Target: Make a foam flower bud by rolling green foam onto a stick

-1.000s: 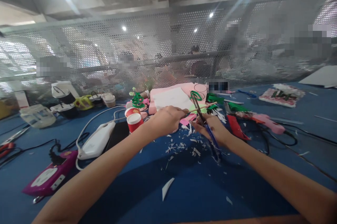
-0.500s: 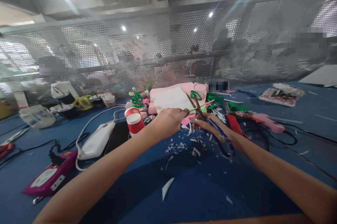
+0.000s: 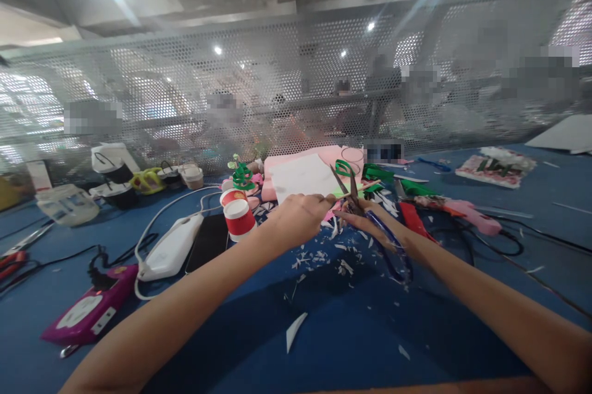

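Observation:
My left hand [image 3: 303, 218] is closed on a thin wooden stick [image 3: 369, 185] that points to the right. In my right hand [image 3: 363, 218] is a pair of scissors [image 3: 391, 252] with blue handles. Their blades are spread, pointing up and away, and the stick crosses them near the pivot; whether they touch it I cannot tell. Behind my hands lies a white sheet of paper [image 3: 300, 175] on pink sheets [image 3: 271, 187]. White paper scraps [image 3: 345, 267] are scattered below my hands. My fingers partly hide the stick's left end.
Left of my arm stand red-and-white paper cups [image 3: 239, 224], a black phone [image 3: 206, 246], a white power bank-like block [image 3: 171, 249] and a purple power strip [image 3: 87, 314]. To the right lie red ribbon [image 3: 414, 221] and a pink glue gun [image 3: 472, 215] with its cable. A perforated metal screen [image 3: 287, 79] closes the back.
The scissor blades have spread a little wider around the stick. My left hand has shifted slightly right, still holding it.

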`<state>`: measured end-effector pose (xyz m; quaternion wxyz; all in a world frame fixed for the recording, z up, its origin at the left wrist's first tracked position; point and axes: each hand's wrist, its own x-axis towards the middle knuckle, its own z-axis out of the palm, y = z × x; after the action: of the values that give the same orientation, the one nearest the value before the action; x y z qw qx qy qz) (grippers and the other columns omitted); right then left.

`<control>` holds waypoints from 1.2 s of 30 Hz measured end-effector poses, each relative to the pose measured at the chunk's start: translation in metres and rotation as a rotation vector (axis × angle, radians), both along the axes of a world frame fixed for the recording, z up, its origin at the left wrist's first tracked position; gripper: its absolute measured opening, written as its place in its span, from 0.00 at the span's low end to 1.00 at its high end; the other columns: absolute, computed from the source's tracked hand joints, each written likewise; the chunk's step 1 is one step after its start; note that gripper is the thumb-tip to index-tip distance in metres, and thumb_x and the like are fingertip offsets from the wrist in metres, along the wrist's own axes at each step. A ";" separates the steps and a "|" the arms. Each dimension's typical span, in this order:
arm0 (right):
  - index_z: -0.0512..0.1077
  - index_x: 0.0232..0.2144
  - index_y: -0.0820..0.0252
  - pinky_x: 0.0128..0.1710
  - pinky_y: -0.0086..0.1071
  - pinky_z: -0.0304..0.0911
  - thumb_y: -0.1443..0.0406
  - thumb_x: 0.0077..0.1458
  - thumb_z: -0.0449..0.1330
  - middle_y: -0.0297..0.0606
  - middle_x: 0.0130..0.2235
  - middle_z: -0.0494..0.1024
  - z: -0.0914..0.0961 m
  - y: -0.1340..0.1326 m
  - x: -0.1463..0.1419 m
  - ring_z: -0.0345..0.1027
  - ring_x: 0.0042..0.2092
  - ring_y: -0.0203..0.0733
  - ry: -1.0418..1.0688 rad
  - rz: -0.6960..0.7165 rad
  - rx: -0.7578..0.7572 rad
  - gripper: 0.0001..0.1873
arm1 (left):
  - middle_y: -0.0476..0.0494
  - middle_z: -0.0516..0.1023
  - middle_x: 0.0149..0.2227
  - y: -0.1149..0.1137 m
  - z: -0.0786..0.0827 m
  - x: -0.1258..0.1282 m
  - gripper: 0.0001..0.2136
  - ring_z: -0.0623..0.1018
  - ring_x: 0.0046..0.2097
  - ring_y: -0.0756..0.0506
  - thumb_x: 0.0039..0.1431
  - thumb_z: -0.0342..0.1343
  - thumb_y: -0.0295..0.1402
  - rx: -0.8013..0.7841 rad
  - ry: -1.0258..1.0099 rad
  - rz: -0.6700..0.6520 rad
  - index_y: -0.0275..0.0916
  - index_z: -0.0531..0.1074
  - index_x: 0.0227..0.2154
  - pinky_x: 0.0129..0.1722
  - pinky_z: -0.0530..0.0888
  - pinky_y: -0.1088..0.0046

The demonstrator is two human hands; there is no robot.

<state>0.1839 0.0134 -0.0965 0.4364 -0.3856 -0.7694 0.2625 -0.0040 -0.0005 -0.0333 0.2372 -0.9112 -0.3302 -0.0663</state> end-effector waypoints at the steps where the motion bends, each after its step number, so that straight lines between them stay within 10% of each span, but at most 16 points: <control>1: 0.62 0.23 0.57 0.26 0.32 0.58 0.55 0.50 0.56 0.33 0.23 0.66 -0.002 0.001 0.000 0.61 0.26 0.38 -0.010 -0.033 0.008 0.13 | 0.43 0.75 0.36 0.000 0.000 0.000 0.18 0.75 0.34 0.46 0.54 0.44 0.24 -0.001 0.000 0.002 0.36 0.60 0.49 0.28 0.69 0.72; 36: 0.68 0.23 0.61 0.29 0.31 0.59 0.54 0.44 0.61 0.31 0.22 0.67 0.017 -0.012 -0.004 0.62 0.28 0.36 -0.015 0.077 -0.221 0.16 | 0.41 0.74 0.38 -0.009 0.020 0.004 0.19 0.75 0.38 0.45 0.53 0.44 0.22 -0.044 0.023 0.161 0.36 0.62 0.48 0.31 0.69 0.70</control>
<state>0.1803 0.0017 -0.0794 0.3749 -0.4034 -0.7533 0.3594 0.0003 -0.0099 -0.0135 0.2253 -0.8875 -0.4010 -0.0293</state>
